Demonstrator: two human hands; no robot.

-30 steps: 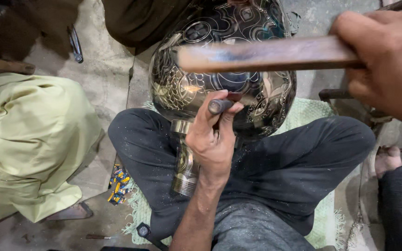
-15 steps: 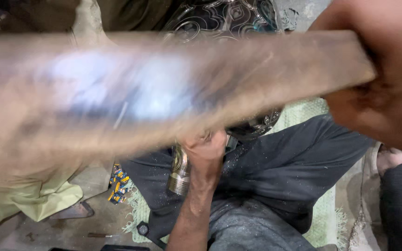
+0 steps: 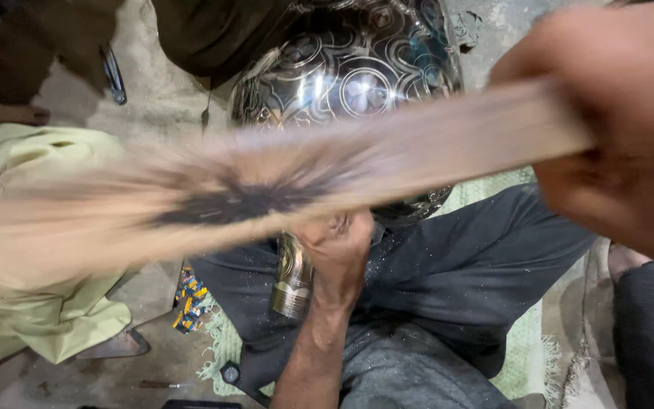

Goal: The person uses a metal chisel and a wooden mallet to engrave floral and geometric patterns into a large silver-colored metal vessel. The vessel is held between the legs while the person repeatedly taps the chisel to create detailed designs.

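Workshop floor (image 3: 168,98) | right hand (image 3: 630,151) fingers grip wooden stick (image 3: 327,178) | left hand (image 3: 338,246) fingers closed against engraved vase (image 3: 357,83)

Engraved metal vases: one (image 3: 357,83), dark and shiny, with a brass-coloured neck.
Wooden sticks: one (image 3: 281,185), flat, blurred, with a black-stained patch.
Hands of the person: two, the right hand (image 3: 622,144) wrapped round the stick, the left hand (image 3: 338,246) under the vase.
Green mats: one (image 3: 524,348), fringed.
Small metal tools on the floor: perhaps two, one (image 3: 113,74) at the top left and one (image 3: 162,385) near the bottom edge; both are hard to make out.
Small colourful packets: one (image 3: 189,299).
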